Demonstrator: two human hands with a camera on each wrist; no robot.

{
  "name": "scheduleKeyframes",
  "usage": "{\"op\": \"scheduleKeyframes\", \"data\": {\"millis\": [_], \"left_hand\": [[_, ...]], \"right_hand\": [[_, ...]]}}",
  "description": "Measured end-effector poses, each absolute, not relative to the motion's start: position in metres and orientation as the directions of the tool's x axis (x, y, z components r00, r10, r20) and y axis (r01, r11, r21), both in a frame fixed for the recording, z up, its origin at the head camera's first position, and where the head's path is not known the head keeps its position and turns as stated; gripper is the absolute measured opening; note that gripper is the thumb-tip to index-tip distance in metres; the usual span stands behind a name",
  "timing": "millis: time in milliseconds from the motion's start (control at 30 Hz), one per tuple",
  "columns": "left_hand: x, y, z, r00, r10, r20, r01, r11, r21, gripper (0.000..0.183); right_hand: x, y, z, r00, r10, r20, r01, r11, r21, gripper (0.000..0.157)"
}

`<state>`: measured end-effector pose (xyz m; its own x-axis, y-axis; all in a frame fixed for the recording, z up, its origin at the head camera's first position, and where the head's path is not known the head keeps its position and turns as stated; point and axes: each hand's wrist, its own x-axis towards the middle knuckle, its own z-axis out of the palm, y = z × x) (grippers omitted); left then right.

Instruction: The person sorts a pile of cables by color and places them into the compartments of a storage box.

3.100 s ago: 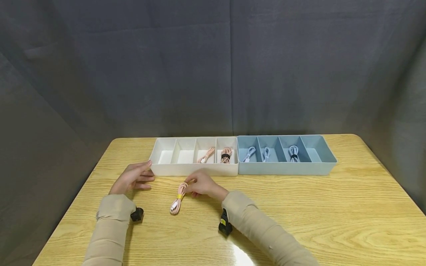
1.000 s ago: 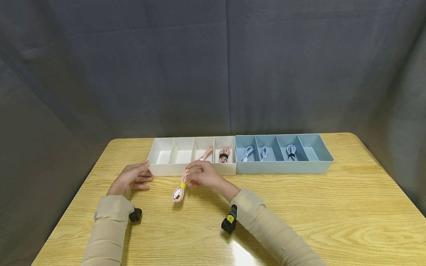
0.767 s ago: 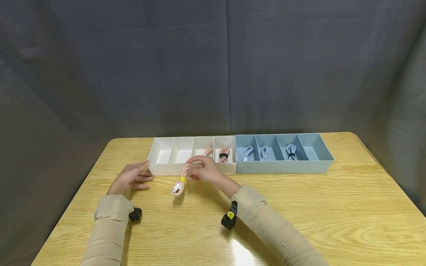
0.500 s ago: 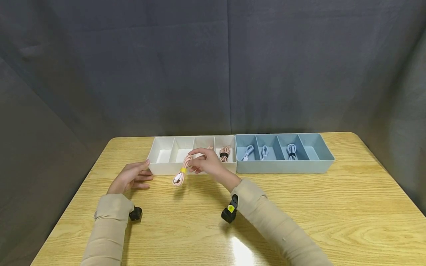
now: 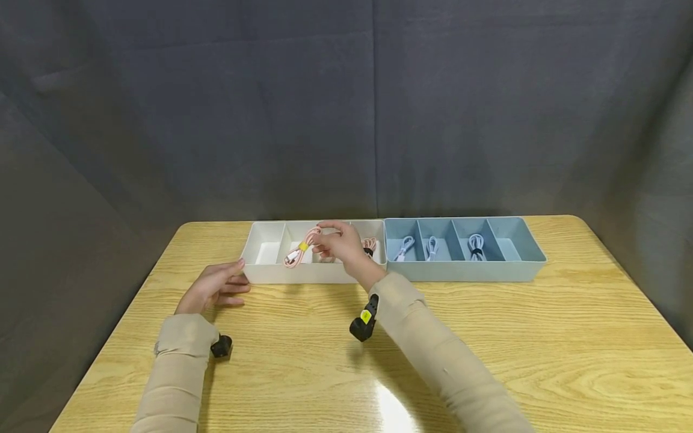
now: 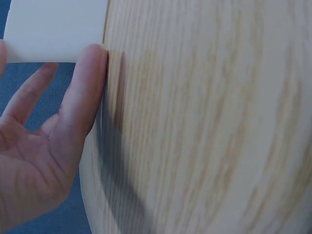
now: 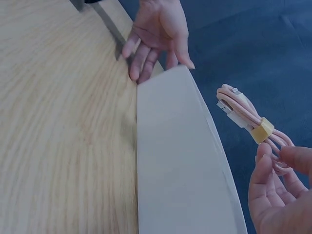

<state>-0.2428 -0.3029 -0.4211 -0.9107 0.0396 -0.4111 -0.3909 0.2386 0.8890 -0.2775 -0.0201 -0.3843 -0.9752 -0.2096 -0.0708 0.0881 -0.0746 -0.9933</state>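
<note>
A coiled pink USB cable (image 5: 301, 248) with a yellow tie hangs over the white divided box (image 5: 303, 275), above its second compartment from the left. My right hand (image 5: 342, 243) pinches the coil at one end between thumb and fingers; the white plugs (image 7: 234, 113) point away from the hand in the right wrist view. My left hand (image 5: 218, 287) touches the near left corner of the white box, its fingers fairly straight. In the left wrist view, the left hand (image 6: 53, 126) rests against the box wall.
A blue divided box (image 5: 465, 272) adjoins the white one on the right, with blue cables (image 5: 476, 248) in three compartments. Another pink cable (image 5: 370, 245) with a black tie lies in the white box's rightmost compartment. A grey curtain (image 5: 346, 108) hangs behind the wooden table (image 5: 303, 361).
My right hand has lifted the pink USB cable off the table and carried it up and forward over the white box. The left hand has stayed at the box corner.
</note>
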Motion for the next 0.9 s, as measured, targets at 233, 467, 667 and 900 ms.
{"op": "scheduleKeyframes", "data": {"millis": [233, 467, 667, 900], "left_hand": [[-0.241, -0.302, -0.420, -0.917, 0.038, -0.397, -0.375, 0.255, 0.891, 0.079], [-0.241, -0.303, -0.420, -0.914, 0.037, -0.405, -0.385, 0.236, 0.892, 0.081], [-0.242, -0.302, -0.422, -0.916, 0.043, -0.399, -0.377, 0.248, 0.892, 0.085], [-0.242, -0.302, -0.425, -0.920, 0.039, -0.389, -0.367, 0.259, 0.893, 0.091]], "right_hand": [[-0.288, -0.028, -0.387, -0.985, -0.133, -0.107, 0.117, -0.071, -0.991, 0.033], [-0.289, -0.036, -0.391, -0.983, -0.120, -0.136, 0.142, -0.042, -0.989, 0.042], [-0.284, -0.030, -0.390, -0.979, -0.151, -0.136, 0.140, -0.014, -0.990, 0.039], [-0.275, -0.021, -0.390, -0.983, -0.159, -0.095, 0.099, -0.016, -0.995, 0.030]]}}
